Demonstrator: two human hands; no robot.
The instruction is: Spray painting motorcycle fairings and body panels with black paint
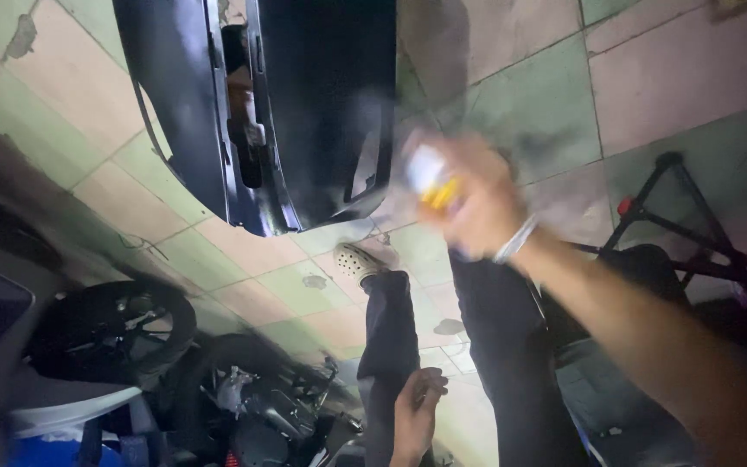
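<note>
While the left hand [415,411] rests loosely curled on the knee, the right hand [470,203] has its grip wrapped around a small white-and-yellow spray can [430,177], just right of the glossy dark-blue plastic body panel [304,104]. It looks light, smooth, best held mid-body.

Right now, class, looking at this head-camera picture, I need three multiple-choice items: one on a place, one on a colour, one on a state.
1. Where does the left hand rest?
A. on the person's own leg
B. on the stand
C. on the floor

2. What colour is the large curved body panel?
A. white
B. red
C. dark blue-black

3. What is the right hand doing?
A. hanging open
B. gripping a small can
C. pressing flat on a tile

Answers:
1 A, it lies on the dark trouser leg.
2 C, the panel shows dark and glossy.
3 B, fingers wrap a blurred white and yellow can.
</note>
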